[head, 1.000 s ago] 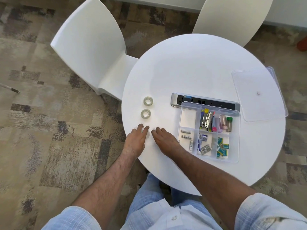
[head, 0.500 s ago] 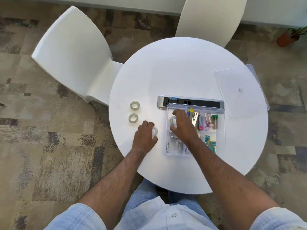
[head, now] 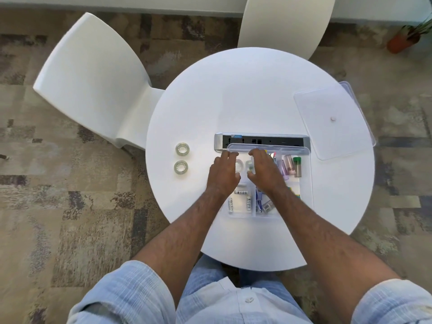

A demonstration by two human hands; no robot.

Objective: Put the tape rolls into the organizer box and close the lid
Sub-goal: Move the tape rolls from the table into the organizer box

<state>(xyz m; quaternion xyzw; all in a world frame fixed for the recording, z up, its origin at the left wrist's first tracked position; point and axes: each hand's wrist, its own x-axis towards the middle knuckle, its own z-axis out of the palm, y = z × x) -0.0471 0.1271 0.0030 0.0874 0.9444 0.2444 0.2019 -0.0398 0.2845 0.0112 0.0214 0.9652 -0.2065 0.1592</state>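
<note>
Two tape rolls (head: pixel 182 149) (head: pixel 181 166) lie on the white bench (head: pixel 233 94) — far left. Our left hand (head: pixel 223 173) and right hand (head: pixel 264 170) each loosely grip a roll (head: pixel 239 165) (head: pixel 249 166) inside the box (head: pixel 306 183). The lid (head: pixel 332 118) lies off — far right.

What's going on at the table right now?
A person has both hands over the organizer box: the left hand and right hand are each setting a tape roll into its top-left compartment. Two more tape rolls lie on the table to the left. The lid lies off, at the table's right edge.
</note>
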